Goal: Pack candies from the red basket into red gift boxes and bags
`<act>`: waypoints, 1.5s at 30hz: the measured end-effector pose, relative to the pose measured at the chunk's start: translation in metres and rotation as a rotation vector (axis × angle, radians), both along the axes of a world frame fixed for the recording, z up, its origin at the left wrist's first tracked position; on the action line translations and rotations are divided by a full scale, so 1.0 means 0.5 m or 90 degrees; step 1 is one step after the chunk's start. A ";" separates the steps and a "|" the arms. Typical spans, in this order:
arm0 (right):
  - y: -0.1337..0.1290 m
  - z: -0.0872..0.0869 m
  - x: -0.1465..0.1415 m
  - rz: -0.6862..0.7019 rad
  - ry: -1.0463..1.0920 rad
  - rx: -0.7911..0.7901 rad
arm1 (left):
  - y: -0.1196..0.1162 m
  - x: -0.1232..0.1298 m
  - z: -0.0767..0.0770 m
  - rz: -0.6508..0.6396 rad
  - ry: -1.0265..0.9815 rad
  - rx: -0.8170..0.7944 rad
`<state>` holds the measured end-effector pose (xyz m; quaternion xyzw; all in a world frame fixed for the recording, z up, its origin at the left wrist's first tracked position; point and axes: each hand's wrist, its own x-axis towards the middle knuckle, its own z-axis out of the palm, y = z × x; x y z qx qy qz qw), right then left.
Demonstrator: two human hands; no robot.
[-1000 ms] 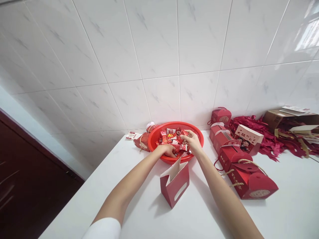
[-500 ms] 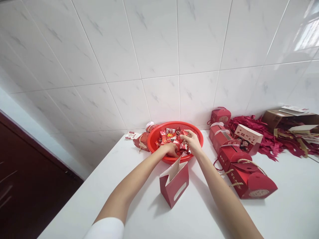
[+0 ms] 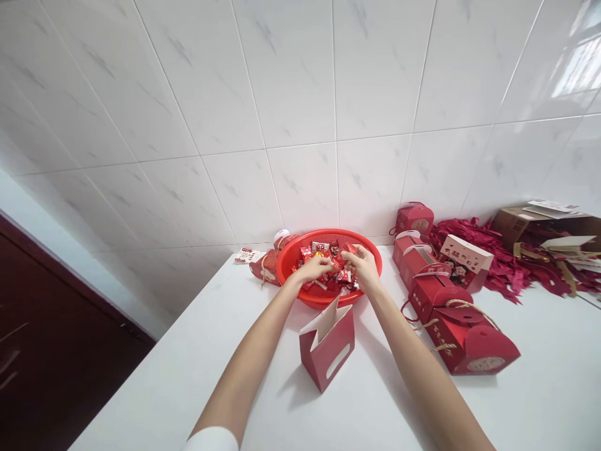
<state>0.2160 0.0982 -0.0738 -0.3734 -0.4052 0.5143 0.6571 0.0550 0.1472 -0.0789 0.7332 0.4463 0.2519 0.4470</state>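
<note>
Our left hand [image 3: 313,269] reaches into the red plastic basket [image 3: 283,266], its fingers curled among the wrapped sweets [image 3: 323,252]; we cannot tell whether it grips any; our right hand [image 3: 364,266] sits just beside it, fingertips pinched on a red-wrapped sweet [image 3: 350,249]; the basket lies beneath both hands, its heap partly hidden by them; just in front of the hands, a red paper gift bag [image 3: 327,351] stands upright on the white counter [image 3: 263,388], its inside out of our sight; right of the right hand stand red gift boxes with rope handles [image 3: 453,332]; farther right, a cardboard carton [image 3: 514,225] is cut off by the frame, its contents hard to make out.
</note>
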 end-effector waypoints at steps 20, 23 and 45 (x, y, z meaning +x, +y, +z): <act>0.008 -0.014 -0.003 0.032 0.006 -0.012 | -0.013 -0.002 0.027 0.150 -0.319 -0.001; 0.005 -0.012 -0.001 0.048 -0.011 -0.019 | -0.008 -0.001 0.024 0.146 -0.328 -0.006; 0.000 -0.011 -0.002 0.050 -0.028 -0.009 | -0.015 -0.005 0.018 0.095 -0.223 0.106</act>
